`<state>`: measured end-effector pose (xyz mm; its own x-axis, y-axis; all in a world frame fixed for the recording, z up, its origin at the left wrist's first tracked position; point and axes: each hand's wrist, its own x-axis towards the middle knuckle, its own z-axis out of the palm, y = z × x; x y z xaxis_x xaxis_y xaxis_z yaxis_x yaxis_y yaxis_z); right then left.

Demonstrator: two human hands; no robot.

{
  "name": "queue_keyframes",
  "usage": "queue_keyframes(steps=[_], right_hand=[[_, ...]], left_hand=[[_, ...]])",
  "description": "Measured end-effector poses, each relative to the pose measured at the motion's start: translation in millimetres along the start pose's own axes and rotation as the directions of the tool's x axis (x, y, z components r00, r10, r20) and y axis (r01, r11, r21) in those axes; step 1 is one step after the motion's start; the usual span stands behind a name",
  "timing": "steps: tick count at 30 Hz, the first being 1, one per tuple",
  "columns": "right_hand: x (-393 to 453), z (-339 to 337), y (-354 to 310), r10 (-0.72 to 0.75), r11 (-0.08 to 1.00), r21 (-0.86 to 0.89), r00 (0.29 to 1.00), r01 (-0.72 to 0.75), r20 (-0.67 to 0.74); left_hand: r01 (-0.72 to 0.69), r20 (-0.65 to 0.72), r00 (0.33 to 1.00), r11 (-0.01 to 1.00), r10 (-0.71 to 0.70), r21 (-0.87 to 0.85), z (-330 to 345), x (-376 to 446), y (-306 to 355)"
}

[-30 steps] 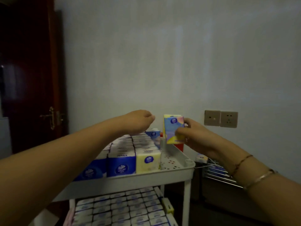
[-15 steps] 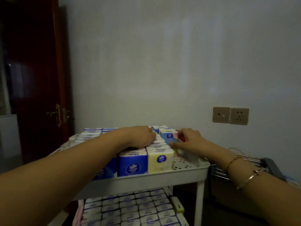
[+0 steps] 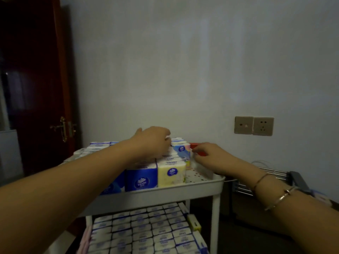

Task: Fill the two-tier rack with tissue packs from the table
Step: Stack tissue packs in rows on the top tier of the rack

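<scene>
Clearly the step in hand is seating one more tissue pack on the upper shelf of the white rack [image 3: 156, 194]. Taking that rack as the landmark: its lower shelf is packed with rows of packs, and its upper shelf is filled from its left side across to a row ending in a yellow pack [image 3: 171, 174] at the front edge. A strip of bare, dotted shelf floor remains along the rack's right side.

The colourful pack [image 3: 182, 149] stands at the back of the upper shelf, at the far end of the yellow pack's row. The right hand [image 3: 209, 157] has its fingertips on that pack's right face, seemingly pinching or nudging it; the exact grip is too blurred to tell. The left hand [image 3: 153, 142] rests curled on top of the packs just left of it, apparently steadying them; whether it grips anything I cannot tell.

Next, I judge, the pack needs pressing flush against its neighbours, then both hands must let go and fetch more packs for the bare strip.
</scene>
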<state>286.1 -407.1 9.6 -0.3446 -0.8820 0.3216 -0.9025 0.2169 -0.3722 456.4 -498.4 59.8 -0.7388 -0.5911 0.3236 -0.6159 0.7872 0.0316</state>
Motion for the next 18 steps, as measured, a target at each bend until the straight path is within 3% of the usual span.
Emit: queue_keyframes(steps=[5,9,13,18], right_hand=[[-44.8,-33.0,35.5,0.045,0.994,0.104,0.984,-0.027,-0.173],[-89.6,-49.8,100.5,0.232,0.964,0.183,0.944,-0.192,-0.233],[-147.8,-54.9,177.4,0.4,0.91,0.232,0.876,-0.344,-0.271],[-222.1,-42.1,259.2,0.597,0.8,0.255,0.762,-0.542,-0.253]], left_hand=[[-0.107,-0.136,0.986,0.991,0.095,-0.079,-10.1,1.5,50.8],[-0.283,-0.163,0.952,0.949,0.26,-0.139,7.4,11.5,127.4],[-0.414,-0.103,0.91,0.883,0.401,-0.223,50.3,21.7,218.2],[-0.454,0.078,0.86,0.826,0.505,-0.334,137.8,32.4,306.5]])
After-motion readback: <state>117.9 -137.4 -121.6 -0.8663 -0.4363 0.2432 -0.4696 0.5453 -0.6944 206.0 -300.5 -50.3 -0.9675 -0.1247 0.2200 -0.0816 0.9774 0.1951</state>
